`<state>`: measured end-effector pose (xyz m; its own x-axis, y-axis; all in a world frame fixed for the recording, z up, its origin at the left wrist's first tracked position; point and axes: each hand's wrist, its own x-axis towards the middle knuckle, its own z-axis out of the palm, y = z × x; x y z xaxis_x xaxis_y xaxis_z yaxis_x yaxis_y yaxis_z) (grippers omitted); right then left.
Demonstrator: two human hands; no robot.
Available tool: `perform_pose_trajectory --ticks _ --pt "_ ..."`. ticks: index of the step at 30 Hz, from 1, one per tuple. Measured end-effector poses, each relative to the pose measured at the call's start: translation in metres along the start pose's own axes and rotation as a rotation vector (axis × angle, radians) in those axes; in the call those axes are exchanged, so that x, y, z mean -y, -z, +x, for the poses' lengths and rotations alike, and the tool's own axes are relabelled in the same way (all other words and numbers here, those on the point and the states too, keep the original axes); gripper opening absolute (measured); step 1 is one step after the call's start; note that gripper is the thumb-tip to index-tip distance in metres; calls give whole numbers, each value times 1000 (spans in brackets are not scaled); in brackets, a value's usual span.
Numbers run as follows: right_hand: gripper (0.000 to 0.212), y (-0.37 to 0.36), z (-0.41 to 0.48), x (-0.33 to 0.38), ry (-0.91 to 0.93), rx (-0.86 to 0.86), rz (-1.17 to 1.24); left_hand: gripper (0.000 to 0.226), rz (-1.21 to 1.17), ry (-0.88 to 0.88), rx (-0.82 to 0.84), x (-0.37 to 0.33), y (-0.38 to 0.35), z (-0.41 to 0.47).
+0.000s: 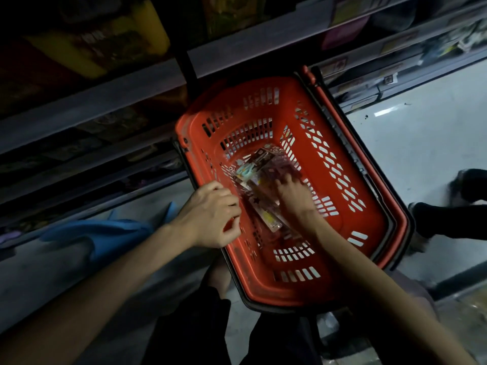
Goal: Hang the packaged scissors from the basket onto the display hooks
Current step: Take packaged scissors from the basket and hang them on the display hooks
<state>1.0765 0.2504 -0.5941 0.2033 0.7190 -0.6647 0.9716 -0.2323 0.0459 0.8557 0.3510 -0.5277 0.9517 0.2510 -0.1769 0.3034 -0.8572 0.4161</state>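
Resting with fingers spread on blurred packaged scissors (253, 164) at the red basket (395, 222)'s bottom is the right grip (290, 192); the left grip (210, 214) curls by the rim, whether holding anything unclear.

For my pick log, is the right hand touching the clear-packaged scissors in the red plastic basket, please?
Touching: head view shows the right hand resting on the packaged scissors.
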Motion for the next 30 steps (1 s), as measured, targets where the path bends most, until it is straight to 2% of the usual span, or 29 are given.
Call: perform_pose_trajectory --ticks 4,6,8,11,13,15,17,18,20,21,23,25,27,30 --pt "41 29 -33 -9 -197 -232 389 33 -94 130 -58 -9 2 4" --pt "38 39 -46 -11 -287 -374 620 35 -138 253 -95 -17 5 10" --pt "35 49 -59 -9 -356 -436 893 36 -216 404 -111 -25 13 19" --pt "31 66 -77 0 -314 -447 1264 42 -381 590 -92 -36 31 32" --pt "32 77 -85 13 -218 -495 1343 49 -683 738 -88 -38 37 43" --pt "38 86 -88 31 -104 -560 1313 57 -1027 844 -158 -34 38 57" --pt "44 85 -87 48 -15 -619 1185 60 -1209 917 -271 -25 38 66" --pt "44 82 -86 54 32 -636 1116 53 -1274 965 -330 -20 36 67" --pt "41 75 -86 60 153 -583 1018 25 -1330 1024 -440 -13 31 65" --pt "42 71 -87 60 207 -543 983 19 -1284 1040 -483 -8 27 63" --pt "39 63 -90 57 244 -508 1000 28 -1118 1012 -526 -2 21 53" --pt "32 53 -88 48 146 -525 1039 25 -955 948 -537 -6 21 42" --pt "24 40 -72 35 12 -494 889 23 -781 898 -556 -18 23 35" --pt "24 7 -30 23 -79 -338 609 19 -631 811 -653 -34 17 32"
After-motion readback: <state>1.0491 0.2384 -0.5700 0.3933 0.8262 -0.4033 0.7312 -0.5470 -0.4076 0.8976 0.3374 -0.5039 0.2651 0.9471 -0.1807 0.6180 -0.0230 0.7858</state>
